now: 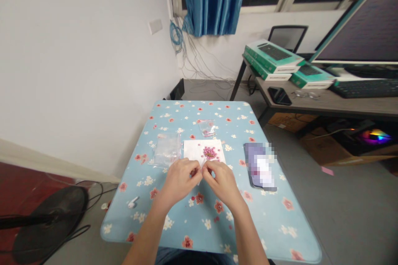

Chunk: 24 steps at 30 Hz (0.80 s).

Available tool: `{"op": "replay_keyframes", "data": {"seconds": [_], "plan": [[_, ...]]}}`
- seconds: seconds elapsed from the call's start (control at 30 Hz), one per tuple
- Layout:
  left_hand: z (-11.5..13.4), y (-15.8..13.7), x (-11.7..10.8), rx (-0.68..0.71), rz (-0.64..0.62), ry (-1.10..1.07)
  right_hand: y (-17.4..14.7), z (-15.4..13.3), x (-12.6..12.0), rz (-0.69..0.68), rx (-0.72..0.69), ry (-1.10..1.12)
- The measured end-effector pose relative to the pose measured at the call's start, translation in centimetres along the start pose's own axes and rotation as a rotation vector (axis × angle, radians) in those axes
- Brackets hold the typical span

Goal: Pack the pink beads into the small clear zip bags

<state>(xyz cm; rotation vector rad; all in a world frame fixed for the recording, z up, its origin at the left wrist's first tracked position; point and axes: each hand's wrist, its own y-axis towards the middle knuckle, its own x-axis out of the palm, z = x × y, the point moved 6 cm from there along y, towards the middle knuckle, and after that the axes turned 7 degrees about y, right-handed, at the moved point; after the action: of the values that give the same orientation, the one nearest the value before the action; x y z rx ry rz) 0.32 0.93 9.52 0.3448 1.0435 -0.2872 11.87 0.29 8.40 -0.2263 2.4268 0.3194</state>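
Note:
My left hand (pixel 184 177) and my right hand (pixel 221 179) meet over the near edge of a white sheet (pixel 191 148), fingertips almost touching. Both are closed in a pinch; anything between the fingers is too small to make out. Just beyond my right fingers, a pile of small pink beads (pixel 210 153) lies on the sheet, with a few loose ones around it. A clear plastic bag (pixel 167 149) rests left of the sheet. Behind the sheet is a smaller clear bag (pixel 207 127) with some pinkish pieces inside.
A phone (pixel 259 167), partly blurred out, lies at the right on the flowered table (pixel 192 227). One white earbud (pixel 133 203) is at the left. On the desk (pixel 298 103) stand green boxes (pixel 273 56), a dark phone (pixel 279 95) and a monitor (pixel 360 25). A fan base (pixel 52 223) sits on the floor.

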Motion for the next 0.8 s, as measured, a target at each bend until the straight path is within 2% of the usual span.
{"op": "replay_keyframes", "data": {"seconds": [0.17,0.23,0.3,0.37,0.5,0.67,0.8], "plan": [[-1.0,-0.1,-1.1,-0.101,0.189,0.051,-0.1,0.5,-1.0,0.099,0.048,-0.093],[-1.2,-0.1,-1.2,-0.084,0.156,-0.015,-0.2,0.6,-1.5,0.113,0.057,-0.073],[-1.0,-0.1,-0.8,-0.020,0.059,-0.106,-0.2,0.5,-1.9,0.099,0.054,-0.039],[-0.8,-0.3,-0.4,0.051,-0.019,-0.173,-0.1,0.4,-2.1,0.050,0.046,-0.004],[-0.1,-0.7,0.6,0.178,-0.082,-0.232,0.0,0.0,-2.0,-0.085,0.013,0.034],[-0.2,-0.6,2.0,0.168,-0.059,-0.235,0.0,-0.4,-2.1,-0.108,-0.009,0.073],[-0.5,-0.5,1.8,0.153,0.016,-0.231,-0.2,0.3,-2.5,-0.064,0.035,0.073]]}}
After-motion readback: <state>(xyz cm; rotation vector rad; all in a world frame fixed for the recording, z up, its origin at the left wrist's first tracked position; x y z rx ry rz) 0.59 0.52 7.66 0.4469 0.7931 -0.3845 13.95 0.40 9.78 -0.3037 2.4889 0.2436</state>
